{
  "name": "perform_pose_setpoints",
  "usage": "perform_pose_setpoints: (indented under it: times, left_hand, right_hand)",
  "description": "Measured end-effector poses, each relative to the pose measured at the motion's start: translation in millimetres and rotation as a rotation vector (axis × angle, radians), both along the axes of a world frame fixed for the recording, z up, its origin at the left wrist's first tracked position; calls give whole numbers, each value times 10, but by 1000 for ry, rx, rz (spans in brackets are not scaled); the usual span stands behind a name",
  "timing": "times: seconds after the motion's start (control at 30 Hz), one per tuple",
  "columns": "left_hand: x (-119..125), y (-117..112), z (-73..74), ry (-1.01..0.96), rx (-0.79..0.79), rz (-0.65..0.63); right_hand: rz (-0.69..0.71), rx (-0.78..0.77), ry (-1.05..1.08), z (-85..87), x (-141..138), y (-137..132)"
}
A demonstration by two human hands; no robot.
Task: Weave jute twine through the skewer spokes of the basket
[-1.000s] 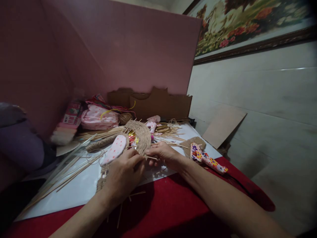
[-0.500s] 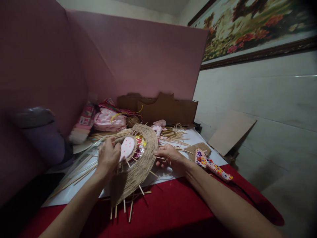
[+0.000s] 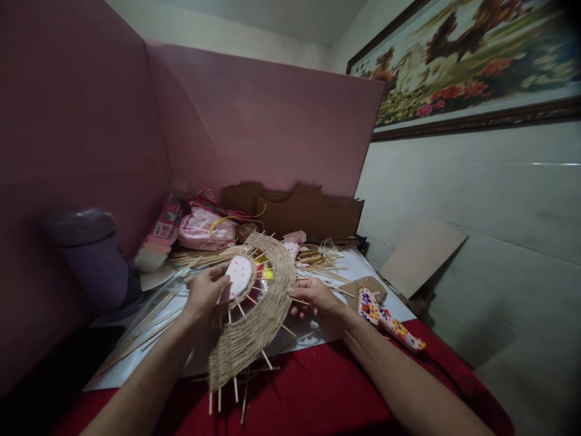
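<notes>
Between my hands is a half-ring of woven twine (image 3: 267, 315) on thin wooden sticks that poke out past its outer edge. At its inner side sits an oval pad (image 3: 239, 277) of white cloth with pink dots, edged in twine. My left hand (image 3: 207, 293) is closed on the pad's left side, thumb against the cloth. My right hand (image 3: 316, 298) pinches the outer right edge of the weave near a protruding stick. The piece is held tilted above the table, and its far left part is hidden behind my left hand.
Loose sticks (image 3: 154, 330) lie on the white board (image 3: 109, 375) over a red cloth (image 3: 327, 387). A flower-patterned glue gun (image 3: 390, 321) rests at right. Behind stand brown cardboard (image 3: 308, 212), pink dotted fabric (image 3: 206, 229) and a purple tumbler (image 3: 95, 266).
My view has tilted up slightly, so everything sits lower and the left-side things shift rightward. My left hand has turned a little on the pad; both hands keep their hold.
</notes>
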State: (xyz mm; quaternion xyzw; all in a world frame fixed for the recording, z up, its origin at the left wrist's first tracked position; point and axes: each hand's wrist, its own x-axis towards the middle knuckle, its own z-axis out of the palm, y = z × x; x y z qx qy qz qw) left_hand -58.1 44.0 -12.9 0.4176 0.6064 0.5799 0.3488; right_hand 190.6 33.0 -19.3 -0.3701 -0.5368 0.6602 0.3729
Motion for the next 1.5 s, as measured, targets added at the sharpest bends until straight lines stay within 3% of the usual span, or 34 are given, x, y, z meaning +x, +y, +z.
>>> perform_pose_setpoints:
  times: [0.1, 0.17, 0.23, 0.3, 0.73, 0.97, 1.17, 1.5]
  left_hand:
    - [-5, -88, 163, -129, -22, -89]
    - [17, -160, 248, -285, -93, -249]
    - [48, -219, 296, -422, -171, -382]
    - [69, -251, 309, -487, -198, -429]
    - [42, -236, 313, -529, -64, -374]
    - [105, -247, 252, -501, 9, -320]
    - [184, -294, 293, -537, -6, -301]
    - [186, -284, 304, -540, -17, -296]
  right_hand:
    - [12, 47, 29, 41, 27, 6]
    - [30, 61, 38, 62, 47, 14]
    - [43, 63, 38, 76, 62, 22]
    - [47, 59, 41, 82, 71, 27]
    - [73, 103, 71, 62, 51, 37]
    - [-101, 106, 55, -19, -37, 18]
    - [-125, 127, 110, -87, -71, 44]
    - [-164, 106, 71, -20, -57, 17]
